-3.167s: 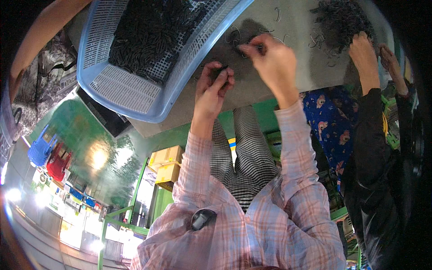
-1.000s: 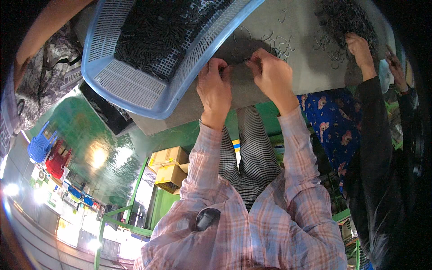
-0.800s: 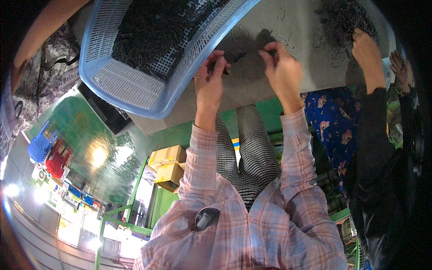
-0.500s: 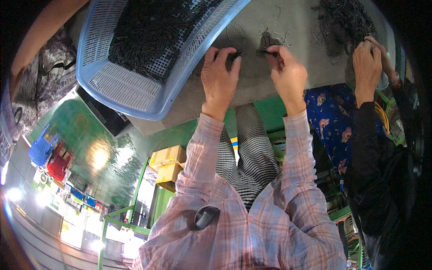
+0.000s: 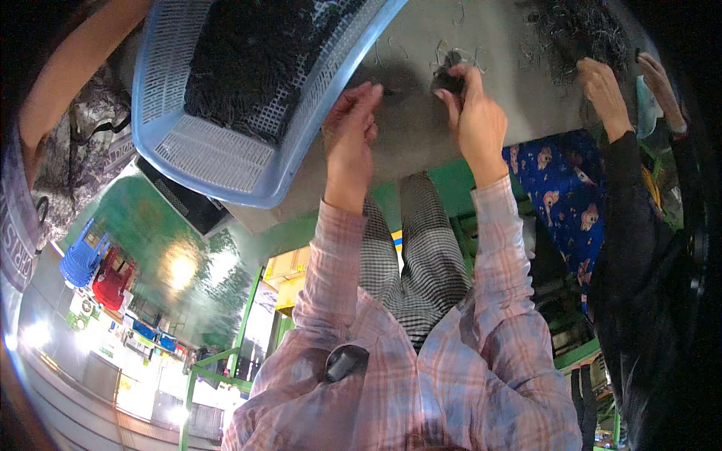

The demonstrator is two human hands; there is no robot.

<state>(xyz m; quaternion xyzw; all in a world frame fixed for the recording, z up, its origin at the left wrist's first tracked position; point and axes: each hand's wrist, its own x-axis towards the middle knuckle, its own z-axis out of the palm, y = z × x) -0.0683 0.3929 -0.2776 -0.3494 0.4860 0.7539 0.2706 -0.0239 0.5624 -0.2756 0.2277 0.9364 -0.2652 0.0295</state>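
My left hand [image 5: 350,143] is beside the right rim of a blue plastic basket [image 5: 218,150], its fingers curled together and smeared by motion. Whether anything is in them I cannot make out. Over the grey tabletop [image 5: 410,128], my right hand [image 5: 481,124] has thumb and fingers closed around a small black piece [image 5: 445,80], partly lost in shadow. Thin curved wire hooks [image 5: 480,59] lie just beyond that hand. Many small black pieces [image 5: 241,68] are heaped inside the basket.
A dark pile of wire hooks [image 5: 583,37] lies at the far right, near a co-worker's hand [image 5: 604,94] in a black sleeve. Another person's bare arm [image 5: 68,68] reaches in at far left. Below the basket is a black crate [image 5: 188,199].
My left hand has drawn back toward the basket, its fingers curling in. My right hand has shifted slightly up and left. The co-worker's hands at right have moved apart.
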